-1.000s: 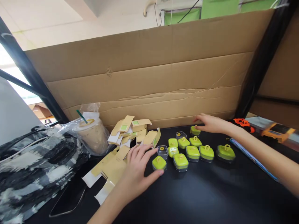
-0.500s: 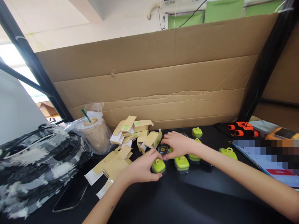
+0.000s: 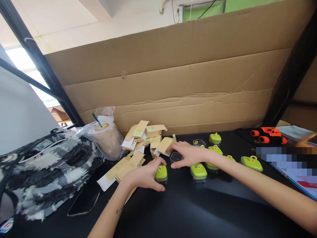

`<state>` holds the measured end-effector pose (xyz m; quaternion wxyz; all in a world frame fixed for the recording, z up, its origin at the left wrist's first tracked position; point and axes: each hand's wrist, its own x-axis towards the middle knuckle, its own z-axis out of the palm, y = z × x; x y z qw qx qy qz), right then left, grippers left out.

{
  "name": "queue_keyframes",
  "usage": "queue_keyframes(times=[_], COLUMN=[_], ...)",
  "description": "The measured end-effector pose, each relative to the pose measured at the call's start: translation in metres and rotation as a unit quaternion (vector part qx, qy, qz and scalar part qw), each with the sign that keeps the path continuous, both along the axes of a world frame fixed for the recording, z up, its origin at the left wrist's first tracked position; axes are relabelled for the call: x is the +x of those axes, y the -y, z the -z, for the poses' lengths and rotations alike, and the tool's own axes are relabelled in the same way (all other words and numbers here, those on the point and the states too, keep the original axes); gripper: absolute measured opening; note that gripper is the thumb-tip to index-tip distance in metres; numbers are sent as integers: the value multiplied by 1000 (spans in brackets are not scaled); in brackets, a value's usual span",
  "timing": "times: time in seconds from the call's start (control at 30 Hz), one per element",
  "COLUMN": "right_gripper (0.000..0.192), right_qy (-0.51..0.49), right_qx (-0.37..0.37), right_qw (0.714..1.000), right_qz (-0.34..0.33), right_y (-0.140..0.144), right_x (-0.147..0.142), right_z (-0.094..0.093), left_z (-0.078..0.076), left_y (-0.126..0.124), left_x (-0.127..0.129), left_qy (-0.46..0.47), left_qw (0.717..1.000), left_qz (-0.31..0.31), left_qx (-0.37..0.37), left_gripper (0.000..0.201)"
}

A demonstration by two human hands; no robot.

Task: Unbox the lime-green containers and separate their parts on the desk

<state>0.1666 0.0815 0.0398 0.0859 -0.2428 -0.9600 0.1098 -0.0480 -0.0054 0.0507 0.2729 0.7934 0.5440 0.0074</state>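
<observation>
A small clear plastic box with a green lid [image 3: 161, 174] stands on the black table inside the curve of my left hand [image 3: 146, 175]. The left thumb and fingers are spread around that box, the thumb a little in front of it. My right hand [image 3: 189, 154] has its thumb and fingers on either side of a clear plastic box [image 3: 176, 158] with no green lid on it. Its far edge is partly covered by my fingers. To the right stand several green-lidded boxes, one of them [image 3: 198, 172] nearest my right wrist.
Opened cardboard packaging [image 3: 133, 158] is heaped left of my hands. Farther left are a bagged drink cup [image 3: 106, 140], a phone [image 3: 84, 201] and a black-and-white bag [image 3: 49, 168]. An orange toy car [image 3: 268, 134] sits at the right. A cardboard wall [image 3: 168, 86] closes the back.
My left hand and the green-lidded box have shifted left, away from my right hand, and the left fingers have spread wider. The camera view has turned slightly left.
</observation>
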Motion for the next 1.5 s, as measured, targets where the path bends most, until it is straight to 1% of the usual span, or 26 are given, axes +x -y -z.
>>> queue_keyframes(times=[0.03,0.1,0.2,0.27,0.37,0.47,0.5,0.57,0.67,0.7,0.77,0.83,0.87,0.9,0.93,0.97,1.03,1.1,1.27,1.4,1.5], right_gripper=[45,41,50,54,43,34,34,30,26,27,35,54,65,76,83,86,84,83,80,71,65], right_qy=[-4,-1,-1,-18,-40,-2,20,59,67,59,38,26,27,31,37,44,57,59,32,45,46], right_qx=[2,-6,-26,-24,-6,7,19,56,102,111,119,105,92,80,72,69,74,81,99,123,132], right_qw=[1000,1000,1000,1000,999,1000,1000,997,991,990,991,993,994,994,994,993,992,991,989,985,984], right_qz=[14,17,-5,2,29,10,5,18,52,55,56,56,59,64,72,79,90,94,106,112,113], right_y=[1,0,-1,1,13,32,39,51,60,60,56,49,45,41,37,34,29,27,23,15,10], right_x=[0,0,4,10,26,42,47,53,57,58,59,59,59,59,58,58,58,59,66,75,80], right_z=[2,7,8,4,-5,-7,-5,2,13,16,20,23,25,26,27,28,28,28,28,29,24], left_z=[2,6,14,17,19,18,18,18,20,21,23,24,25,25,26,27,27,28,31,33,30], left_y=[-2,-6,-11,-12,-9,-6,-5,-4,-1,0,1,0,-1,-4,-7,-10,-19,-28,-45,-50,-50], left_x=[0,-1,-4,-5,-5,-4,-4,-2,4,7,15,24,27,30,33,35,37,38,42,45,45], left_qy=[13,49,91,99,110,111,110,109,107,109,113,112,112,113,115,118,120,111,91,91,83], left_qw=[1000,999,996,995,994,994,994,994,994,993,988,981,979,981,983,985,987,988,992,990,988], left_qz=[-4,-10,-9,-8,-10,-17,-19,-17,-5,2,25,60,77,89,94,92,82,68,35,36,46], left_qx=[-9,-15,-3,-2,3,11,14,18,26,41,101,149,150,134,111,91,74,81,80,97,120], left_gripper=[62,62,54,49,47,45,45,44,43,43,42,43,45,47,51,56,64,67,62,55,51])
